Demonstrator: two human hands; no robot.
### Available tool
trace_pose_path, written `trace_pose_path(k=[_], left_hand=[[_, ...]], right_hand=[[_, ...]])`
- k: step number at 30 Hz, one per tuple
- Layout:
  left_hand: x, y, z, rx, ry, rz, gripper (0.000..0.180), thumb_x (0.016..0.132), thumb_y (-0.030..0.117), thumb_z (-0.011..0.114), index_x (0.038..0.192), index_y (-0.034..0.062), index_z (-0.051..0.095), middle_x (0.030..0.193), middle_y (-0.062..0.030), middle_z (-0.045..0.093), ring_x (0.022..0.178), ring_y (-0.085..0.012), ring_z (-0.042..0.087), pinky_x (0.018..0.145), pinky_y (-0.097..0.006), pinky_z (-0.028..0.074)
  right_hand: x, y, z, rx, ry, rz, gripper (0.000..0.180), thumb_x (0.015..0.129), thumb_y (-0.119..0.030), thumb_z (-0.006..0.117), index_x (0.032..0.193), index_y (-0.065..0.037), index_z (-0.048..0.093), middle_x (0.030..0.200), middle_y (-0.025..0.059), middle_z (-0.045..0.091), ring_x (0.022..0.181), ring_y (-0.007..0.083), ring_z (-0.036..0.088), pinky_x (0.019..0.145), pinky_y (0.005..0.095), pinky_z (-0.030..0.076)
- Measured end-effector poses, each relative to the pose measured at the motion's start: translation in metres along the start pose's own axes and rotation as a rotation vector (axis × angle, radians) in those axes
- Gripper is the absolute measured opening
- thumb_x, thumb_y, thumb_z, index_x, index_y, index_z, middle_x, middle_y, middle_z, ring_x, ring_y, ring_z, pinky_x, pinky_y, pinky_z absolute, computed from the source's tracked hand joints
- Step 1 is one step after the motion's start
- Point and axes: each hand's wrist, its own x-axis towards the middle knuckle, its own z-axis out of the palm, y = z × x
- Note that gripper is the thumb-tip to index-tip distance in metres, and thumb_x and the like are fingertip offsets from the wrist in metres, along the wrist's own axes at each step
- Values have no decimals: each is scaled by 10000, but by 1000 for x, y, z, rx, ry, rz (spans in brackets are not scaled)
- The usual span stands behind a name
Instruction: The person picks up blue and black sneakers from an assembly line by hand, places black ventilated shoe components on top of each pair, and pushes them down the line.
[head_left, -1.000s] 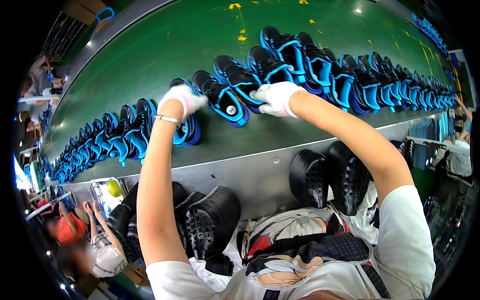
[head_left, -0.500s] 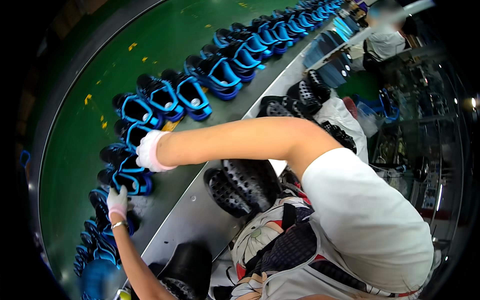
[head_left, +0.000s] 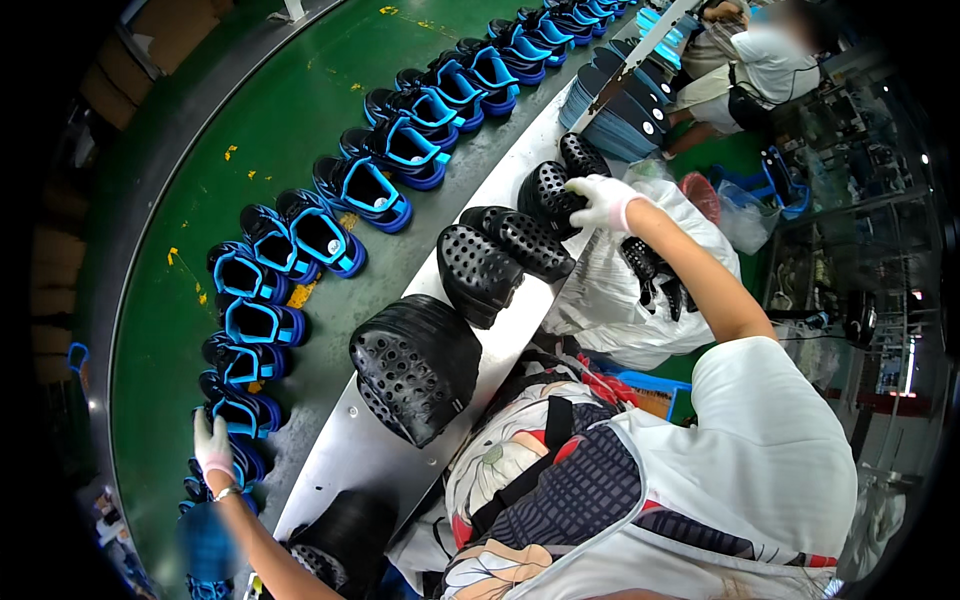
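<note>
I judge this a reach, my white-gloved right hand's [head_left: 598,203] grip parted just beside the glossy black perforated form [head_left: 546,194] on the silver metal bench [head_left: 328,442], calling for a firm close, while my left hand [head_left: 212,448], grip unclear to me, lies by a black-and-blue shoe [head_left: 260,412]

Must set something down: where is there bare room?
Bare: flat green surface left of the row of black-and-blue shoes; silver metal ledge between the two lowest stacks of black, dimpled, rounded pieces. Crowded: around the right hand, beside more such pieces, and around the left hand, at the shoes.
</note>
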Motion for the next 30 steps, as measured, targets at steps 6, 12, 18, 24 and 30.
trace_pose_path(k=[6,12,18,24,30], left_hand=[[-73,150,25,-8,-145,-172,517,900,210,565,1356,-4,453,1333,-195,532,1227,-272,517,1020,-327,390],[-88,162,37,147,-59,25,478,906,237,548,1313,-9,506,1331,-176,536,1250,-278,496,1064,-334,353],[-117,276,44,-499,-21,51,447,969,214,537,1365,18,468,1041,-37,596,762,-79,536,656,-202,455],[-140,374,53,-1368,-500,28,602,965,441,471,1379,21,351,1332,-185,480,1176,-302,515,968,-424,448],[-124,302,-24,-1625,-112,8,323,903,291,570,1103,38,547,994,-144,625,920,-276,624,852,-421,524]], right_hand=[[9,23,4,-37,62,-186,670,685,-338,731,1266,-79,521,1216,198,496,1104,354,546,956,391,447],[7,23,-31,-41,38,-264,611,663,-330,743,1151,-15,554,1144,183,516,1078,348,541,924,385,458],[-29,-18,-107,103,204,-315,554,680,-301,749,1127,-28,569,1100,163,550,927,306,610,846,339,494],[-50,-233,-98,283,199,-1211,506,696,-212,745,1137,-58,549,1134,129,549,997,298,596,857,352,503],[-57,-381,-58,442,16,-1274,545,738,-349,689,1107,33,569,958,215,606,884,335,616,782,390,497]])
